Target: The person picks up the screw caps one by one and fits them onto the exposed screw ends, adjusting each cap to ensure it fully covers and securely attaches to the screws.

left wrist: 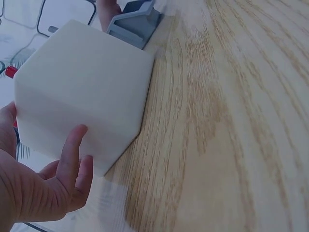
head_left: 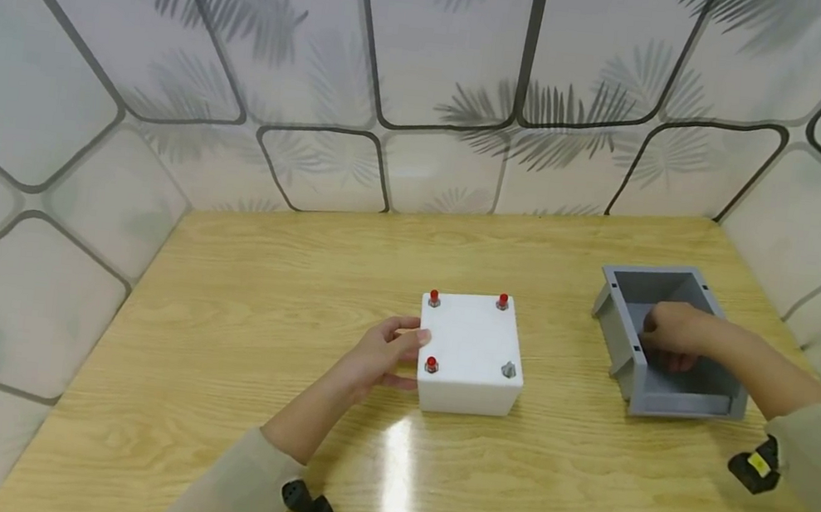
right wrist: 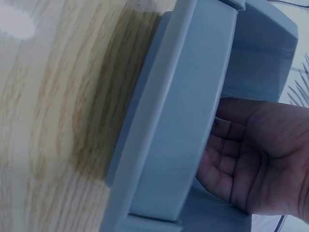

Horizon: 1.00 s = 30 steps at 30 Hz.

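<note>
A white box (head_left: 472, 338) sits on the wooden table. Small red-capped fittings, one of them a red cap (head_left: 434, 295), stand at three top corners. The front right corner carries a silver-grey fitting (head_left: 509, 370) without red. My left hand (head_left: 379, 359) rests against the box's left side, thumb on the top edge; in the left wrist view its fingers are spread, one fingertip touching the white wall. Inside a grey plastic bin (head_left: 688, 404) at the right is my right hand (head_left: 676, 334), fingers bent downward. The bin's front wall hides its fingertips in the right wrist view, so anything between them is unseen.
The wood-grain table (head_left: 241, 297) extends around the box and bin. Behind and at both sides rise pale panels (head_left: 448, 43) with dark outlines and leaf prints. Each sleeve cuff has a small black device, such as the left wrist device (head_left: 309, 508).
</note>
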Each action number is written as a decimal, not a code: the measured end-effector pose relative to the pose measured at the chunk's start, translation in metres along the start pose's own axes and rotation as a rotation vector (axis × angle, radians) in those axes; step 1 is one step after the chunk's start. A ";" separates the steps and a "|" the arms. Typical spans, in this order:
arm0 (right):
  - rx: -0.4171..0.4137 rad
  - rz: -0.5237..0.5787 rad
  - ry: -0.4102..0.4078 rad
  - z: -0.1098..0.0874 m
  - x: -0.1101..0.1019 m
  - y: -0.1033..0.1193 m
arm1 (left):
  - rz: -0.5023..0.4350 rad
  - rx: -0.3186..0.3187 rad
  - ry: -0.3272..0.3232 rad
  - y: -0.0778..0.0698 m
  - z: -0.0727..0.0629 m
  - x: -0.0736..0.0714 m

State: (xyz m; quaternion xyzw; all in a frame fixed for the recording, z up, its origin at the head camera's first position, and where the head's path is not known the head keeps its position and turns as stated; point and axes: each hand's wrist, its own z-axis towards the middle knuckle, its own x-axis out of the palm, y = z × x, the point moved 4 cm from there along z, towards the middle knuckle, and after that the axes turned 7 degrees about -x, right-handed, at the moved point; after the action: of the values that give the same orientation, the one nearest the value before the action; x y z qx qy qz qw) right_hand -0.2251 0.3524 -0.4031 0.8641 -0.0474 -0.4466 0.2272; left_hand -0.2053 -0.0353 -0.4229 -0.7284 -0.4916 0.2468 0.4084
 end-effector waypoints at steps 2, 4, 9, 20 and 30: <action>0.009 0.003 0.001 -0.001 -0.001 0.000 | 0.000 -0.002 0.001 0.000 0.000 -0.001; 0.024 0.011 0.007 -0.001 -0.001 0.000 | 0.002 -0.004 0.001 0.000 0.000 -0.001; 0.047 0.056 0.024 -0.004 -0.001 0.002 | 0.003 -0.006 0.002 0.001 0.001 -0.002; 0.093 0.177 0.034 -0.011 -0.004 0.002 | 0.010 -0.005 0.002 0.000 0.001 -0.001; 0.118 0.303 0.008 -0.018 -0.010 -0.001 | 0.005 0.003 0.007 0.001 0.001 -0.001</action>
State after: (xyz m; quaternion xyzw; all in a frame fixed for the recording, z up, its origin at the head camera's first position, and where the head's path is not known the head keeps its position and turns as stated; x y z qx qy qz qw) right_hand -0.2171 0.3626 -0.3878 0.8606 -0.2025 -0.4003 0.2413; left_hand -0.2059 -0.0364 -0.4238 -0.7300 -0.4879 0.2461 0.4105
